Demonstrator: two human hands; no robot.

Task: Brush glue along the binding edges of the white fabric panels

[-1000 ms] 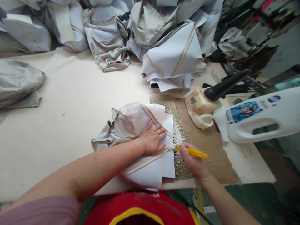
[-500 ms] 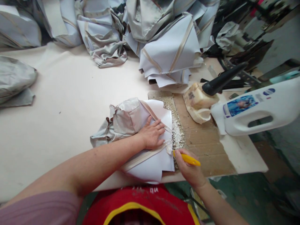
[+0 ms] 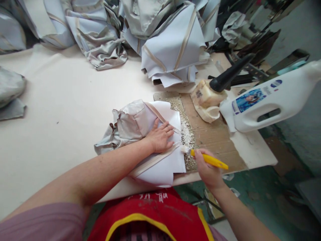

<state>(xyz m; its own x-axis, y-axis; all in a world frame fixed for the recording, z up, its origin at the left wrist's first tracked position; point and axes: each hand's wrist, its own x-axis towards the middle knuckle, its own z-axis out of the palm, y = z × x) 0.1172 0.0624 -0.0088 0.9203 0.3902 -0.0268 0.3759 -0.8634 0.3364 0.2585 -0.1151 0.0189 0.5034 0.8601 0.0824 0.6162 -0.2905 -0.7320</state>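
A white and grey fabric piece [image 3: 173, 160] with beige tape strips lies on the table's front part, its right edge over a board [image 3: 167, 96] crusted with dried white stuff. Flat on top of the fabric rests my left hand [image 3: 162, 136], fingers stretched out. My right hand [image 3: 207, 170] grips a paintbrush [image 3: 210, 160] by its yellow handle. The pale bristles touch or hover just over the fabric's right edge, near the end of the lower tape strip; I cannot tell which.
Right of the fabric lies brown cardboard [image 3: 209, 140]. On it stands a cut yellowish container [image 3: 207, 100] with a black handle-like piece in it. Beyond lies a white jug [image 3: 268, 103] on its side. Piled fabric pieces [image 3: 173, 50] line the back; another grey piece [image 3: 11, 88] lies far left.
The brush has drawn back a little to the right from the tape strip, and its handle now points further out. My left hand stays on the fabric. The whole view has shifted slightly.
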